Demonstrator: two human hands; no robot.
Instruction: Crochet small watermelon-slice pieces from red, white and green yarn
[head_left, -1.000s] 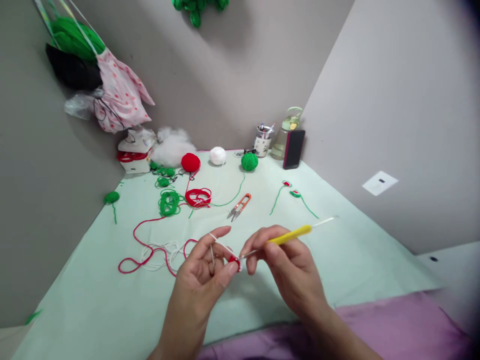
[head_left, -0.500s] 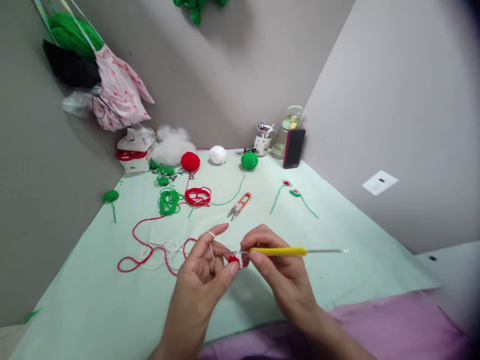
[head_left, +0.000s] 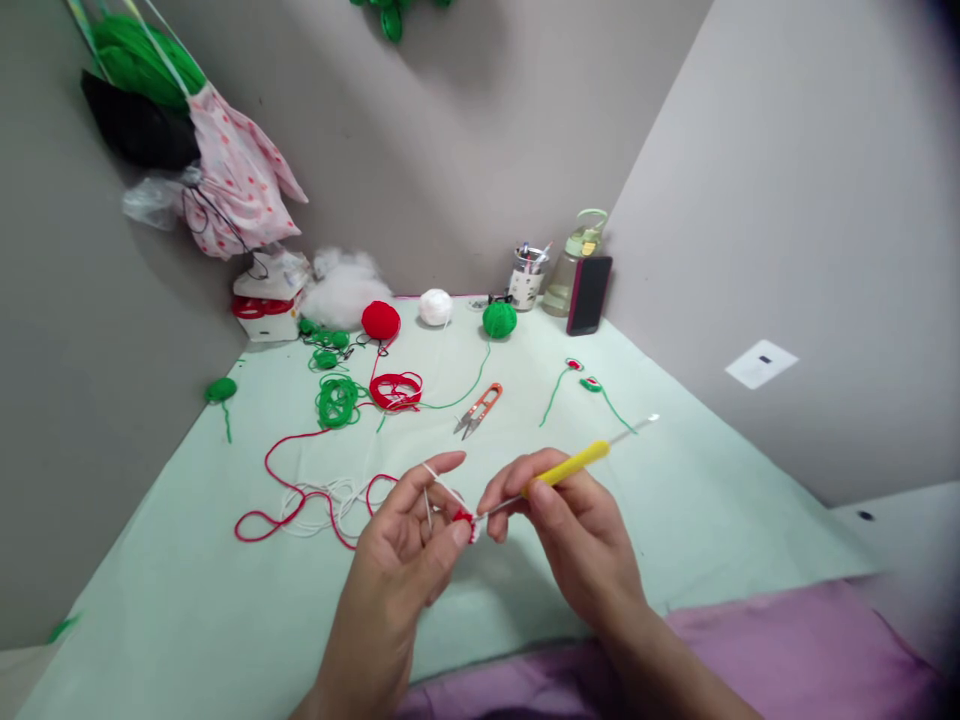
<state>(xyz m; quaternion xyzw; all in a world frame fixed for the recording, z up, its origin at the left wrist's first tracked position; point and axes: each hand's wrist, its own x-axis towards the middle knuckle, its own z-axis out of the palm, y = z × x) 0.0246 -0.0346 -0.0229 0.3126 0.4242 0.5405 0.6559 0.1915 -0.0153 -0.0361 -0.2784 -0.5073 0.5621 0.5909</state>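
Observation:
My left hand (head_left: 409, 545) pinches a small red and white crochet piece (head_left: 466, 522) between thumb and fingers. White yarn passes over its raised index finger. In my right hand (head_left: 574, 525) is a crochet hook (head_left: 574, 466) with a yellow handle, held like a pencil and slanting up to the right. The hook's lower tip meets the edge of the crochet piece; whether it sits in a loop is too small to tell. Loose red yarn (head_left: 326, 495) and white yarn (head_left: 341, 510) lie on the table left of my hands.
Orange thread snips (head_left: 480, 410) lie beyond my hands. Behind are a red yarn ball (head_left: 381, 320), a white yarn ball (head_left: 435, 308) and a green yarn ball (head_left: 499, 320). A phone (head_left: 589, 296) leans against a bottle (head_left: 561, 285). Two small crocheted pieces (head_left: 591, 384) with green tails lie right.
My right hand has tilted the hook from level to slanting, its far end now higher. The hook's near tip has drawn back to the right, toward the piece's edge.

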